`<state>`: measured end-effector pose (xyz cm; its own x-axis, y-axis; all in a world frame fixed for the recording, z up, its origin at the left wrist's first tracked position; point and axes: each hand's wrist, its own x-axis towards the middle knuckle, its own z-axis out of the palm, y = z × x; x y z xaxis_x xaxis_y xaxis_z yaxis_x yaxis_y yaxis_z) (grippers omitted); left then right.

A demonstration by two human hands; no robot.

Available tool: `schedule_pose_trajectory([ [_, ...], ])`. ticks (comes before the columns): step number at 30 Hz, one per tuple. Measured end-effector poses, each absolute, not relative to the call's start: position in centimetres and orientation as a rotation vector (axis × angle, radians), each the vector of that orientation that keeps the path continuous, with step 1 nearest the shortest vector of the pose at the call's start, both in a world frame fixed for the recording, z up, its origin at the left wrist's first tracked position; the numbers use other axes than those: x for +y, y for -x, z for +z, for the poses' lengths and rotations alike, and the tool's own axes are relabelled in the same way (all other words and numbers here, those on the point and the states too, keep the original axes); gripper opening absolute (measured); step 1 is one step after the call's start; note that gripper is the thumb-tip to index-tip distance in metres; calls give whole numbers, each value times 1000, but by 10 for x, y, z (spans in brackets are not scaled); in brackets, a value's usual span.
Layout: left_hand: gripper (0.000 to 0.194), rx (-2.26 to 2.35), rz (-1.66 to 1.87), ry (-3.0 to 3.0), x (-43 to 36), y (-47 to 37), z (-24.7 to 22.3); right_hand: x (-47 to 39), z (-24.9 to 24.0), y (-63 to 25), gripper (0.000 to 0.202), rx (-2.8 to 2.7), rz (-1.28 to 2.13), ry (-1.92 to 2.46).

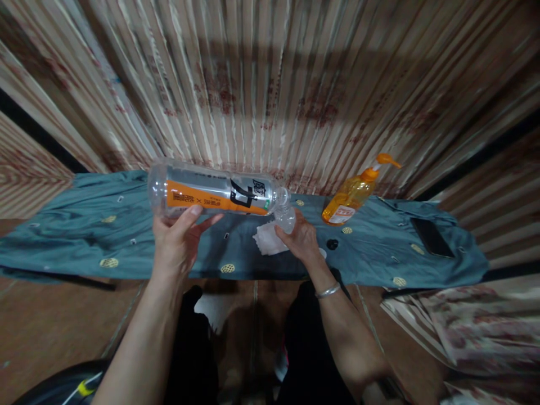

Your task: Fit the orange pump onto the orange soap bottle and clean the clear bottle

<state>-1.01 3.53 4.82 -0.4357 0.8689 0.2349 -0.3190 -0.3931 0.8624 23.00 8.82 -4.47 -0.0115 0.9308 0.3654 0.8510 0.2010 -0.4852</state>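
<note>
A large clear plastic drink bottle (pixel 211 190) with an orange and grey label lies sideways in the air, its mouth to the right. My left hand (pixel 177 236) grips it from below near its base end. In my right hand (pixel 300 239) is a small clear plastic bottle (pixel 286 218), held under the large bottle's mouth. The two necks meet or overlap; whether they touch I cannot tell. A white tissue (pixel 270 239) lies on the cloth just below the small bottle. Close to my right hand sits a small black cap-like piece (pixel 332 244).
An orange pump bottle (pixel 343 199) stands on the cloth-covered bench (pixel 126 247) to the right. Farther right lies a black phone (pixel 432 237). Pleated curtains (pixel 261 84) hang behind the bench. A white round piece (pixel 323 253) is partly hidden by my right wrist.
</note>
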Motion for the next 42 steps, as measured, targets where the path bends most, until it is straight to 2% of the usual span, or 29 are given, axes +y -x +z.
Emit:
schedule_pose_trajectory([
  [8,42,1003,1870,-846,42,16,47,89,-44,-230,64,-1887,133,1664],
  [16,52,983,1808,-875,50,21,52,91,-47,-231,62,-1874,119,1644],
  [31,44,998,1782,-857,56,22,40,88,-42,-231,62,-1848,147,1674],
  [42,49,932,1910,-707,56,18,37,87,-45,-229,60,-1846,121,1659],
])
